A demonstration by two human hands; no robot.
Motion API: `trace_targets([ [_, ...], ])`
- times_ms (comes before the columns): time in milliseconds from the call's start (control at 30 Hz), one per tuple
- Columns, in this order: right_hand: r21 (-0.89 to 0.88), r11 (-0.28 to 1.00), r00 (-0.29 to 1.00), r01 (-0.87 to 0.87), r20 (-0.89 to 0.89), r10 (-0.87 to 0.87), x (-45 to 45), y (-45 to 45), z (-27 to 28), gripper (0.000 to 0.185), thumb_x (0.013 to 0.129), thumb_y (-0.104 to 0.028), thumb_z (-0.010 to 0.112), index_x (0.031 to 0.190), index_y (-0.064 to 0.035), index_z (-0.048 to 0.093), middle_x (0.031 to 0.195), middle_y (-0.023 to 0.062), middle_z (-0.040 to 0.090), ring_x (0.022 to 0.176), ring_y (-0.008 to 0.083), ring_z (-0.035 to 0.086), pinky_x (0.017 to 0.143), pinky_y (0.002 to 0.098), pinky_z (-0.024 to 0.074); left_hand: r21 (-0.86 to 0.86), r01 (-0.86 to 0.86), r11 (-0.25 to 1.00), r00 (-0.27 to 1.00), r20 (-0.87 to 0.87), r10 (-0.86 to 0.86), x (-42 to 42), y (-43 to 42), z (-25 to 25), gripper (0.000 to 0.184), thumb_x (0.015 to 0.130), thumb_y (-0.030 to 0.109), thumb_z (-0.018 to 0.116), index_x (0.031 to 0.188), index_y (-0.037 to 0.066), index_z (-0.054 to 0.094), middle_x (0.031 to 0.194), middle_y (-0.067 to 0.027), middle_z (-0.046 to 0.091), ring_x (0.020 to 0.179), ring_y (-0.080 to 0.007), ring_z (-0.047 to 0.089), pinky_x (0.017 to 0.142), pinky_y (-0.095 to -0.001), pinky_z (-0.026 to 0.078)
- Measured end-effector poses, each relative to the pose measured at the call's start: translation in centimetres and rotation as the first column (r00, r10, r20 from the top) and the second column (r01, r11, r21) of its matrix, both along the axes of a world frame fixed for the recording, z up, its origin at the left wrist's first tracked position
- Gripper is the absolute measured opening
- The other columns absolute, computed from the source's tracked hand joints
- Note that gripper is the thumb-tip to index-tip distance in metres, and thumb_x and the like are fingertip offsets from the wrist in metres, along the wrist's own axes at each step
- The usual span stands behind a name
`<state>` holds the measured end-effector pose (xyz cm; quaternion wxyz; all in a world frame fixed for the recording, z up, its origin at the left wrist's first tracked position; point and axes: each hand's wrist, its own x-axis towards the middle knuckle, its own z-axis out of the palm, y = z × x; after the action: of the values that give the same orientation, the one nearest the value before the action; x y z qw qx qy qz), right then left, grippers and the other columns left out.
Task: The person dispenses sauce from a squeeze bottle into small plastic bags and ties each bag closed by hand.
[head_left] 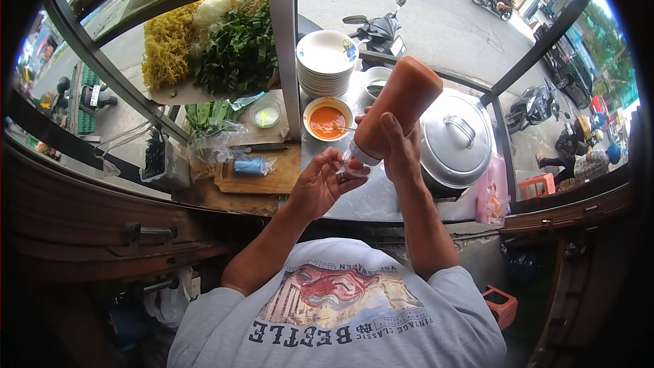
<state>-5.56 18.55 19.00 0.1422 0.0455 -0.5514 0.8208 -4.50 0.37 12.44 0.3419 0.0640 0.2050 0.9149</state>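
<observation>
My right hand (398, 146) is wrapped round a large orange sauce bottle (402, 105), tilted with its nozzle end down to the left. My left hand (323, 184) pinches a small clear plastic bag (355, 165) right under the nozzle. Some red-orange sauce shows inside the bag. Just behind my hands, a bowl of orange sauce (328, 120) with a spoon in it rests on the metal counter (354, 203). Beyond that bowl rises a stack of white plates (327, 54).
A large lidded pot (455, 138) stands at the right, near a pink container (492, 194). Left are a cutting board (262, 172), a knife (259, 147) and a blue packet (253, 166). Noodles (167, 44) and chopped greens (235, 51) lie on a shelf behind a post (283, 34).
</observation>
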Motion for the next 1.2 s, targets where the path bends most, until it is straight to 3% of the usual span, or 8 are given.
trace_targets([
  [67, -0.081, 0.997, 0.991, 0.002, 0.134, 0.009, -0.3, 0.5, -0.1, 0.061, 0.096, -0.041, 0.07, 0.132, 0.0004, 0.043, 0.106, 0.0166, 0.064, 0.097, 0.0265, 0.073, 0.084, 0.0392, 0.0616, 0.012, -0.006, 1.0, 1.0, 0.004, 0.006, 0.0, -0.8, -1.0, 0.036, 0.104, 0.04, 0.054, 0.111, 0.005, 0.055, 0.12, -0.0209, 0.065, 0.12, -0.0369, 0.065, 0.108, -0.0525, 0.052],
  [200, 0.293, 0.911, 0.884, -0.291, 0.447, 0.139, 0.0, 5.9, -1.3, 0.071, 0.087, -0.046, 0.075, 0.132, 0.0003, 0.046, 0.105, 0.0181, 0.066, 0.099, 0.0266, 0.071, 0.08, 0.0357, 0.058, 0.002, -0.153, 0.988, 0.982, 0.114, 0.152, 0.6, -5.4, -4.0, 0.047, 0.101, 0.043, 0.055, 0.123, 0.002, 0.063, 0.126, -0.0212, 0.067, 0.12, -0.0361, 0.065, 0.107, -0.0528, 0.051],
  [300, 0.73, 0.445, 0.805, -0.518, 0.593, -0.035, 0.9, 7.2, 0.3, 0.074, 0.081, -0.042, 0.078, 0.136, -0.0004, 0.049, 0.109, 0.02, 0.068, 0.101, 0.0303, 0.071, 0.083, 0.0384, 0.0546, -0.024, -0.237, 0.971, 0.952, 0.194, 0.237, 1.2, -9.4, -7.3, 0.044, 0.101, 0.044, 0.055, 0.121, 0.006, 0.064, 0.125, -0.0189, 0.068, 0.12, -0.0354, 0.065, 0.105, -0.0542, 0.053],
  [467, 0.73, -0.282, 0.781, -0.623, 0.601, -0.171, -1.5, 6.2, -3.6, 0.061, 0.079, -0.041, 0.075, 0.123, -0.0027, 0.058, 0.103, 0.0152, 0.074, 0.099, 0.0329, 0.072, 0.086, 0.0427, 0.0557, -0.063, -0.261, 0.963, 0.936, 0.228, 0.268, 2.3, -9.1, -5.8, 0.041, 0.101, 0.046, 0.053, 0.118, 0.011, 0.066, 0.123, -0.0141, 0.07, 0.116, -0.0315, 0.067, 0.099, -0.0544, 0.056],
  [967, 0.939, -0.215, 0.961, -0.267, 0.241, -0.138, -6.0, 1.3, -6.0, 0.06, 0.079, -0.043, 0.08, 0.12, -0.0037, 0.059, 0.11, 0.0179, 0.069, 0.105, 0.0331, 0.069, 0.086, 0.0459, 0.0563, 0.002, -0.148, 0.989, 0.97, 0.196, 0.145, 3.7, -7.5, -6.2, 0.042, 0.102, 0.044, 0.053, 0.126, 0.011, 0.064, 0.127, -0.0137, 0.068, 0.118, -0.0317, 0.065, 0.101, -0.055, 0.053],
  [1067, 0.992, -0.046, 0.993, 0.115, -0.115, 0.0, -1.9, 0.0, -3.1, 0.055, 0.083, -0.043, 0.077, 0.118, -0.004, 0.059, 0.114, 0.0174, 0.064, 0.111, 0.0323, 0.064, 0.09, 0.0447, 0.0522, -0.013, -0.111, 0.994, 0.975, 0.195, 0.111, 3.6, -7.4, -6.4, 0.042, 0.102, 0.045, 0.052, 0.124, 0.011, 0.065, 0.126, -0.0135, 0.068, 0.118, -0.0313, 0.065, 0.101, -0.0545, 0.053],
  [1133, 0.97, 0.244, 0.986, 0.013, -0.053, 0.158, 1.0, -1.6, -3.9, 0.069, 0.08, -0.05, 0.077, 0.128, -0.0048, 0.055, 0.117, 0.0169, 0.061, 0.114, 0.0353, 0.061, 0.093, 0.0473, 0.0508, -0.038, -0.075, 0.996, 0.978, 0.19, 0.081, 3.6, -6.9, -6.2, 0.041, 0.101, 0.045, 0.053, 0.119, 0.01, 0.066, 0.125, -0.0124, 0.069, 0.118, -0.0302, 0.065, 0.102, -0.0522, 0.053],
  [1200, 0.971, 0.206, 0.962, -0.123, 0.065, 0.267, 4.2, -3.2, -4.4, 0.084, 0.075, -0.045, 0.082, 0.142, -0.009, 0.046, 0.13, 0.018, 0.055, 0.116, 0.0383, 0.06, 0.092, 0.0475, 0.0543, -0.007, 0.001, 1.0, 0.988, 0.157, 0.0, 3.3, -6.2, -7.1, 0.041, 0.102, 0.044, 0.051, 0.119, 0.009, 0.065, 0.124, -0.0123, 0.068, 0.118, -0.0292, 0.064, 0.1, -0.0506, 0.054],
])
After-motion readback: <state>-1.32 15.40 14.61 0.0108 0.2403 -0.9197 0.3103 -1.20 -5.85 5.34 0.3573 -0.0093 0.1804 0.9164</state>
